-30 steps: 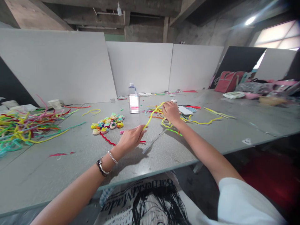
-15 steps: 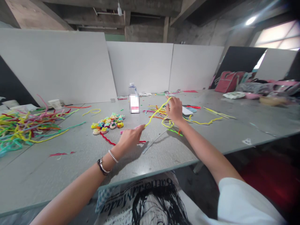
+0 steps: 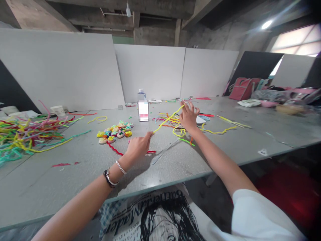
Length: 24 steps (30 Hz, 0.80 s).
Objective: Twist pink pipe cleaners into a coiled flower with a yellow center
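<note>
A yellow pipe cleaner [image 3: 167, 120] stretches nearly straight between my two hands, above the table. My left hand [image 3: 139, 144] is closed on its lower end. My right hand [image 3: 188, 115] pinches the upper end between thumb and index finger, the other fingers spread. Beneath my left hand lies a red pipe cleaner [image 3: 114, 149], partly hidden by the hand. A thin grey wire-like strip [image 3: 164, 153] rests on the table between my forearms. Several small colourful fuzzy flowers [image 3: 117, 131] sit clustered beyond my left hand.
A tangled heap of pipe cleaners [image 3: 37, 134] covers the table's left side. A bottle [image 3: 141, 97] stands upright in the middle. Loose yellow strands [image 3: 219, 131] and a phone-like white slab [image 3: 201, 119] lie by my right hand. Farther right are a pink bag [image 3: 243, 88] and a basket [image 3: 288, 109].
The yellow pipe cleaner has gone from slightly curved to straighter. My right hand's outer fingers have spread out, while my left hand has shifted a little to the left.
</note>
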Each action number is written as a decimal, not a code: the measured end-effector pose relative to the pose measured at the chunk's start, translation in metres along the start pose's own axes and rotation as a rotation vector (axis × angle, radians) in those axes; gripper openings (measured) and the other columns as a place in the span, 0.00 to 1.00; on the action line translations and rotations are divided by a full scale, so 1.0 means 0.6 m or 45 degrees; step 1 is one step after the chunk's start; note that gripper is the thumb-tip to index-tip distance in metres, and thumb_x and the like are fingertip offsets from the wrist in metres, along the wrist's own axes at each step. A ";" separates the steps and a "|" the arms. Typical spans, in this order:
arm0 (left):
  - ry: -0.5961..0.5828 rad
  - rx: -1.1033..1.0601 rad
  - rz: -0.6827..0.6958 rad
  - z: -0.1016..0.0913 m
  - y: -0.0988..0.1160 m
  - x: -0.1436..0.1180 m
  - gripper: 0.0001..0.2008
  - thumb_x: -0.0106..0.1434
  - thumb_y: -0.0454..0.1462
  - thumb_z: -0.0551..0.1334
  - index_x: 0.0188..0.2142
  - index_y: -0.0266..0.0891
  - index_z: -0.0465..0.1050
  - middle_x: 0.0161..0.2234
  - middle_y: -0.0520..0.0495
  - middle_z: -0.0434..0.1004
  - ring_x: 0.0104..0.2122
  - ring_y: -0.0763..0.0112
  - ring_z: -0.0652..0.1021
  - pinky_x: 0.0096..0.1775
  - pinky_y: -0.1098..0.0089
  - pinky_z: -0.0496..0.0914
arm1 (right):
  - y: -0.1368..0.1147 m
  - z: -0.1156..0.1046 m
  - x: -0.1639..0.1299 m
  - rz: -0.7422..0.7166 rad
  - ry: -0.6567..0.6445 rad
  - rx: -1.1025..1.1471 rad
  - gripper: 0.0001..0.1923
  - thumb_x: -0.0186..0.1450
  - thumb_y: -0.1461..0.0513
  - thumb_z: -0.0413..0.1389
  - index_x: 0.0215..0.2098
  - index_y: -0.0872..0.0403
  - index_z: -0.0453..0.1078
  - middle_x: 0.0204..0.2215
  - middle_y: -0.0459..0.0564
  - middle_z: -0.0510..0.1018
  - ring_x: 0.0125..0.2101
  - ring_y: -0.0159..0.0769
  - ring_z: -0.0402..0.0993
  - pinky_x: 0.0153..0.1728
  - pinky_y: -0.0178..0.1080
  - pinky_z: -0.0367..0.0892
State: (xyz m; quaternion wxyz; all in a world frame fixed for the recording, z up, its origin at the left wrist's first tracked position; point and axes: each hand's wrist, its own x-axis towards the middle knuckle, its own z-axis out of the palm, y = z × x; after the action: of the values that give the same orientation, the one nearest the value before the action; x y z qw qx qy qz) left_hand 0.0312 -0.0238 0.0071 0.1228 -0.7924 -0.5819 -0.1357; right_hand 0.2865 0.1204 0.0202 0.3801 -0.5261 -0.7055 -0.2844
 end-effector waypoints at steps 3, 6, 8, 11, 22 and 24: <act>0.006 -0.052 0.029 0.003 0.006 -0.001 0.17 0.68 0.39 0.43 0.50 0.43 0.64 0.28 0.45 0.76 0.26 0.66 0.76 0.28 0.72 0.62 | 0.004 0.009 -0.001 0.033 -0.038 -0.005 0.32 0.61 0.67 0.43 0.63 0.54 0.48 0.59 0.58 0.60 0.60 0.49 0.47 0.52 0.58 0.43; 0.009 -0.076 0.042 0.006 0.010 -0.003 0.16 0.68 0.38 0.44 0.49 0.42 0.65 0.31 0.45 0.76 0.27 0.66 0.76 0.29 0.71 0.63 | 0.007 0.014 -0.001 0.052 -0.044 -0.006 0.31 0.61 0.67 0.43 0.63 0.54 0.49 0.59 0.58 0.60 0.60 0.48 0.48 0.52 0.58 0.44; -0.002 -0.080 0.067 0.007 0.012 -0.005 0.16 0.66 0.36 0.46 0.50 0.41 0.64 0.31 0.45 0.75 0.27 0.67 0.76 0.29 0.71 0.64 | 0.008 0.017 -0.001 0.066 -0.046 -0.008 0.30 0.61 0.66 0.42 0.63 0.55 0.50 0.59 0.59 0.60 0.59 0.48 0.49 0.52 0.58 0.44; -0.054 -0.081 0.134 0.010 0.016 -0.008 0.18 0.63 0.34 0.51 0.52 0.38 0.62 0.29 0.45 0.75 0.27 0.66 0.76 0.29 0.71 0.64 | 0.008 0.021 -0.001 0.081 -0.071 -0.009 0.30 0.62 0.66 0.42 0.63 0.57 0.50 0.59 0.61 0.60 0.59 0.49 0.49 0.53 0.58 0.45; -0.141 -0.170 0.270 0.016 0.026 -0.014 0.25 0.59 0.29 0.53 0.56 0.43 0.58 0.34 0.46 0.78 0.33 0.65 0.78 0.33 0.70 0.68 | -0.011 0.059 0.000 0.330 -0.108 0.554 0.32 0.58 0.64 0.46 0.61 0.59 0.52 0.57 0.61 0.63 0.57 0.47 0.57 0.55 0.52 0.54; -0.131 -0.191 0.279 0.017 0.023 -0.014 0.26 0.59 0.29 0.53 0.57 0.43 0.58 0.35 0.46 0.78 0.34 0.66 0.78 0.34 0.70 0.69 | -0.019 0.064 0.001 0.426 -0.114 0.824 0.32 0.59 0.60 0.47 0.61 0.57 0.53 0.57 0.60 0.64 0.56 0.45 0.60 0.55 0.49 0.56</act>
State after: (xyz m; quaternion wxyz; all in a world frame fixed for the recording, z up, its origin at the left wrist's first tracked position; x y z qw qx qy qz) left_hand 0.0429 -0.0320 -0.0061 0.0473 -0.8641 -0.4855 -0.1239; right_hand 0.2664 0.1483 -0.0003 0.5368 -0.4987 -0.6792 0.0429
